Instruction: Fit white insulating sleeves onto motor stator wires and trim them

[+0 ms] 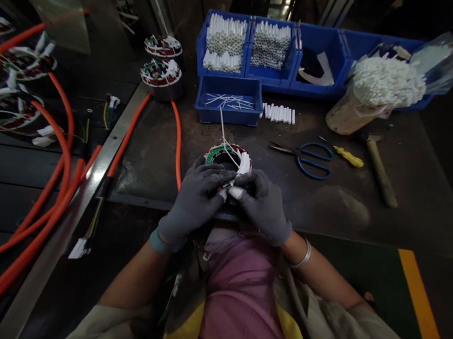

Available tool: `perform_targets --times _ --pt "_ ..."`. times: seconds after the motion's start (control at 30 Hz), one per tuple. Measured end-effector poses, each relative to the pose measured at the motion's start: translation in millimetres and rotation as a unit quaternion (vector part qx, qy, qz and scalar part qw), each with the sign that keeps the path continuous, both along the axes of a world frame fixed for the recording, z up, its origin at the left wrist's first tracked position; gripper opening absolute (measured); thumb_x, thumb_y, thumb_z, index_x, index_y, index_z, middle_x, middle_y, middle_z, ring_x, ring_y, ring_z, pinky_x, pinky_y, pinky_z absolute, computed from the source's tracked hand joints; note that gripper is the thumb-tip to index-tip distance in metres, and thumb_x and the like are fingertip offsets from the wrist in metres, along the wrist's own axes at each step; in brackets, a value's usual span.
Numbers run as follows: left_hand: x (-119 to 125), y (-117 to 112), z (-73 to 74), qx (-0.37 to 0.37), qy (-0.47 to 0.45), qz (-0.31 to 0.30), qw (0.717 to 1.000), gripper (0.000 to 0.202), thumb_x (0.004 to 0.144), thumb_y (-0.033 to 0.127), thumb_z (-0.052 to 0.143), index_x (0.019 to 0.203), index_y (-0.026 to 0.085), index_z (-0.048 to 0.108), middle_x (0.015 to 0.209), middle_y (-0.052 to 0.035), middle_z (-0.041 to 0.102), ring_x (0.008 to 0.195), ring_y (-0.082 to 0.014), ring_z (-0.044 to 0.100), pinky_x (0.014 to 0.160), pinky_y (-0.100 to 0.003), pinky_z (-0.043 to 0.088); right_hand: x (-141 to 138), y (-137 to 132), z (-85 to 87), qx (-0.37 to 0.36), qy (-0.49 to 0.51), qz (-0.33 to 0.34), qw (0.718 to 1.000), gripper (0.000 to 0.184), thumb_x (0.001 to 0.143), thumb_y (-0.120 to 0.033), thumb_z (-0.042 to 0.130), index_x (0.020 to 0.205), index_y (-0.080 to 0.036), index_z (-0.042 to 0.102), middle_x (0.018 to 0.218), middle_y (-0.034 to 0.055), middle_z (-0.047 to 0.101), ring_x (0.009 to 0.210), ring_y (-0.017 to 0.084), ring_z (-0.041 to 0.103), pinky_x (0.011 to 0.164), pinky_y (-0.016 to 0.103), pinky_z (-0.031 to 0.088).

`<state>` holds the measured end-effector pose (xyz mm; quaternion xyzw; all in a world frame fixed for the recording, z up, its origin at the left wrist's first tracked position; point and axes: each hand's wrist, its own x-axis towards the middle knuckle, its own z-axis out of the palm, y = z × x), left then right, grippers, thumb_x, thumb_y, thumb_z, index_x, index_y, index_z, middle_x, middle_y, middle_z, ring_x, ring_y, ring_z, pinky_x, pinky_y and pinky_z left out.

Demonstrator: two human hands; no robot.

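Observation:
Both my hands wear grey gloves and work at the near rim of a round wound stator standing on the dark bench. My left hand is closed, its fingers pinching a small white sleeve at the stator's edge. My right hand is closed too, pinching the same white sleeve from the right. A thin white cord rises from the stator toward the back.
Blue bins of white tubes line the back, with a small blue tray of thin ties. Scissors, a yellow-handled tool, a hammer and a sack of white pieces lie right. Orange cables and more stators are left.

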<state>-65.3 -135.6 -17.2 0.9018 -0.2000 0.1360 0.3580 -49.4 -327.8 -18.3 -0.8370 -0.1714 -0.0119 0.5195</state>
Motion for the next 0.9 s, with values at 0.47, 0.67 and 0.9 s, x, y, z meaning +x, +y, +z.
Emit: perform_targets --times 0.47,0.67,0.9 --pt "6 -14 9.2 0.053 -0.033 0.080 0.995 0.014 0.090 0.022 0.060 0.093 0.022 0.074 0.101 -0.0023 0.079 0.109 -0.0259 0.070 0.119 -0.055 0.034 11 -11 10.3 0.079 -0.024 0.064 0.995 0.012 0.094 -0.025 0.060 0.083 -0.021 0.063 0.074 -0.0028 0.066 0.066 0.014 0.059 0.062 0.026 0.044" --pt "-4 -11 9.0 0.166 0.004 0.035 0.986 0.041 0.091 0.039 0.067 0.126 0.017 0.066 0.134 -0.0117 0.069 0.133 -0.0345 0.057 0.122 -0.058 0.030 32 -13 20.4 -0.134 -0.231 0.162 0.950 0.009 0.097 -0.023 0.064 0.100 -0.021 0.072 0.109 0.0075 0.074 0.107 0.026 0.064 0.093 0.041 0.047" --pt "7 -15 -6.3 0.210 -0.018 0.046 0.977 0.038 0.091 0.037 0.069 0.122 0.016 0.067 0.133 -0.0145 0.069 0.134 -0.0374 0.055 0.122 -0.060 0.032 33 -12 9.2 -0.139 -0.249 0.178 0.942 0.014 0.097 -0.017 0.058 0.102 -0.020 0.071 0.109 0.0097 0.074 0.116 0.027 0.061 0.101 0.044 0.046"
